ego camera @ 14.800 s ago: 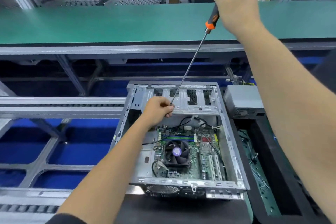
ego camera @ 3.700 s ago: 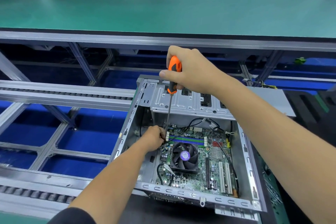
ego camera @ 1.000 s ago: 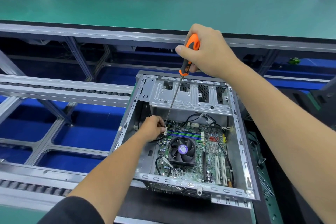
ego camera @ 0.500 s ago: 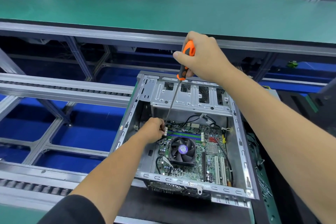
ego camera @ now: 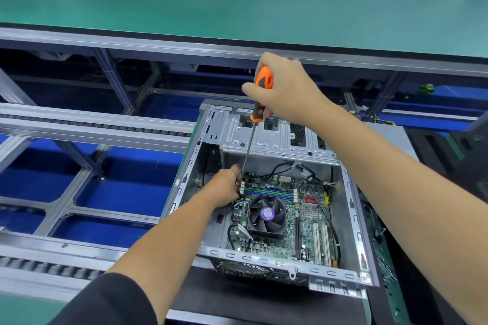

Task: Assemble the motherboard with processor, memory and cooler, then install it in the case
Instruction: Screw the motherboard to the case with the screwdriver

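Motherboard, a stiff, thin, fragile green board crowded with small parts, lies flat in the sheet-metal case, its finned cooler near centre, and is probably best held by its bare edges. At twelve o'clock of it the right hand grips the orange screwdriver, likely rubbery. The left hand, at the board's ten o'clock corner, curls beside the steel tip; whether it pinches anything I cannot tell.

The screwdriver handle was orange and black; the motherboard green (memory slots striped blue and green), the case silver-grey.
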The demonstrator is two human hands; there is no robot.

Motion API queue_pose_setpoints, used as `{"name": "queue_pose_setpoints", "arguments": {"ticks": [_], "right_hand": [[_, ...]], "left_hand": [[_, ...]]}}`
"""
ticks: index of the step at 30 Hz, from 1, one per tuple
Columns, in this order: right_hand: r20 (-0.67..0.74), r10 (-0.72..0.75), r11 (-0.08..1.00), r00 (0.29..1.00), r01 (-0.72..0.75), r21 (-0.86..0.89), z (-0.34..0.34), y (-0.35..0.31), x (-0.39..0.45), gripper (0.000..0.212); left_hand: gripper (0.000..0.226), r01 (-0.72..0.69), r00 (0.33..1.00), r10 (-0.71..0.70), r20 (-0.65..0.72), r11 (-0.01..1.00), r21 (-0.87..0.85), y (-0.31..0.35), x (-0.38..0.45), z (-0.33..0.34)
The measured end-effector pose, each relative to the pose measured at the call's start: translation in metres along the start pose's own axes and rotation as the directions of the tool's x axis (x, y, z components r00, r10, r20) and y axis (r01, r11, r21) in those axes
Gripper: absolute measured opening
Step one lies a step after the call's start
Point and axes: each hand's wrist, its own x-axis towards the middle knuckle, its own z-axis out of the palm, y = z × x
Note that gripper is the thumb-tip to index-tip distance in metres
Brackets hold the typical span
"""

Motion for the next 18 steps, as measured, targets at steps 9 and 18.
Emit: {"name": "queue_pose_setpoints", "arguments": {"ticks": [9, 18], "right_hand": [[0.006, -0.072, 0.997, 0.997, 0.072, 0.02, 0.007, -0.01, -0.002, 0.031], [0.107, -0.147, 0.989, 0.983, 0.145, 0.022, 0.003, -0.01, 0.005, 0.024]], "left_hand": [[0.033, -0.04, 0.999, 0.039, 0.018, 0.996, 0.081, 0.004, 0.001, -0.002], [0.009, 0.039, 0.999, -0.039, 0.016, 0.999, 0.002, -0.003, 0.0, -0.003]]}}
